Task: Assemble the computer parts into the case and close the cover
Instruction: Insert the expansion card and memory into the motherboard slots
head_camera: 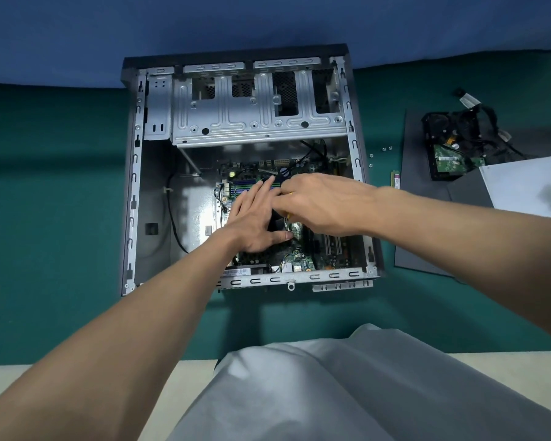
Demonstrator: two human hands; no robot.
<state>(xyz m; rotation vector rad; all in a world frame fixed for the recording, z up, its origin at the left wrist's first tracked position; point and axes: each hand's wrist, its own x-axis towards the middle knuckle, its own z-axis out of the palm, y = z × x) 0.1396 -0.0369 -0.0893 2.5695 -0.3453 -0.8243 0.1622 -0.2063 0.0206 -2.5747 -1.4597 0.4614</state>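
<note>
Flat-fingered, the left hand (255,218) presses the green printed-circuit motherboard (299,259); the right hand (326,202), at three o'clock, hides its hold, and a slip risks gouged circuitry.

Motherboard (299,259) centre, unseen beneath left hand (255,218) and right hand (325,202)

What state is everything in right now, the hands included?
Computer case: open, lying on its side.
Cover: off, on the table.
Motherboard: inside case.
Hard drive: outside, on cover.
Left hand: flat on motherboard.
Right hand: grips yellow object, mostly hidden.
</note>
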